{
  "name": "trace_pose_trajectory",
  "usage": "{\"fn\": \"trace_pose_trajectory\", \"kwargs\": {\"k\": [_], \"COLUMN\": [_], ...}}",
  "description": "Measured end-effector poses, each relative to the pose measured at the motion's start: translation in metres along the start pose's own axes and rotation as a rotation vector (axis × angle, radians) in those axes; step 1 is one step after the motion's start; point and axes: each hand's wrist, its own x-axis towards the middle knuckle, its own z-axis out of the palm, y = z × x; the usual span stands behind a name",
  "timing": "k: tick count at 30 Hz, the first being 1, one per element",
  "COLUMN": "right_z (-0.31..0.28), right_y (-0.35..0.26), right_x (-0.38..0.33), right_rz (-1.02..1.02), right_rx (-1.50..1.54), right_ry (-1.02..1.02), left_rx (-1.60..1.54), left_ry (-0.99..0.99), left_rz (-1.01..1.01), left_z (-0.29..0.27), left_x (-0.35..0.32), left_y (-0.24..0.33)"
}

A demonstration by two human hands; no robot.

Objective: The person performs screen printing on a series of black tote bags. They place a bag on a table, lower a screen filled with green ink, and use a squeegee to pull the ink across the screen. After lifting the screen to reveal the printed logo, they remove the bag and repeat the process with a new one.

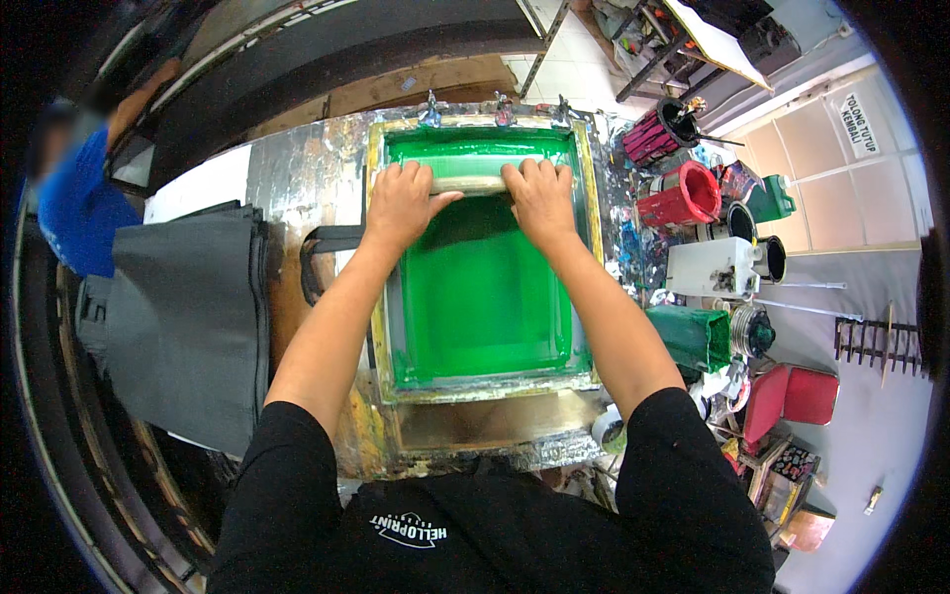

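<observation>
The squeegee [468, 185] is a straight, pale bar with a worn, greyish-beige top and rounded edges. It lies crosswise inside the frame [485, 388], near its far end. The frame is rectangular, with yellowish sides smeared by paint, and its mesh is coated in bright green ink [485, 307]. The ink looks glossy along the far edge, and a darker patch shows just on the near side of the squeegee.

The squeegee spans the gap between the hands, its ends covered by them. The left hand [401, 203] is closed over the left end, knuckles up and fingers curled over the far side, thumb stretched along the bar. The right hand [541, 203] grips the right end likewise, its thumb on the near side. The blade's contact with the mesh is hidden.

The frame rests on a paint-stained tabletop [315, 153], with a black strap [315, 259] at its left and a dark grey stack [183, 317] further left.
</observation>
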Motion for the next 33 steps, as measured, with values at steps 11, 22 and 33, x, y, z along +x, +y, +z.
{"fn": "trace_pose_trajectory", "kwargs": {"k": [11,22,33], "right_z": [-0.074,-0.120,-0.137], "right_y": [-0.049,-0.085,-0.098], "right_x": [-0.125,-0.226,-0.254], "right_rz": [0.012,0.004,0.069], "right_rx": [0.032,0.089,0.279], "right_ry": [-0.136,-0.105,-0.189], "left_rx": [-0.020,-0.037,-0.057], "left_ry": [-0.047,-0.041,-0.158], "left_rz": [-0.014,-0.002,-0.342], "left_z": [-0.057,-0.104,-0.132], "left_x": [-0.120,-0.208,-0.285], "left_y": [0.076,0.134,0.089]}}
